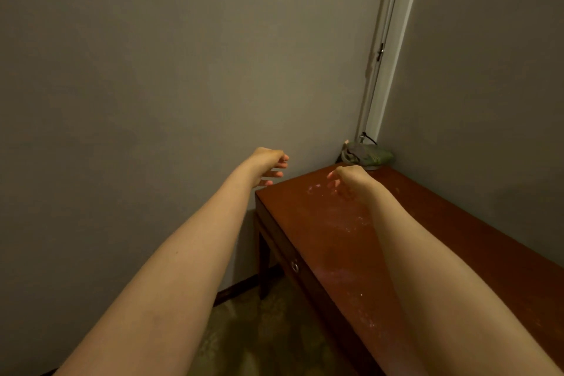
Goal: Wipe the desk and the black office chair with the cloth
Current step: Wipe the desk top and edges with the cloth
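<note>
**Empty hands stretched toward the cloth in the corner**

Nearest us, a ring pull (294,266) marks the drawer front under the worktop (311,232), whose red-brown top shows pale dusty smears (316,188), so wiping looks not yet begun. Farther out, our left hand (270,166) hangs off the worktop's end, at 9 o'clock of our right hand (345,180), which hovers above the top. Both have fingers loosely curled, apart, holding nothing. The cloth (367,154) lies bunched in the far corner, at 1 o'clock of the right hand, probably what we grab next. The chair is out of view.

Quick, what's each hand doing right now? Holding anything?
Left hand: open, holding nothing.
Right hand: open, holding nothing, over the desk.
</note>
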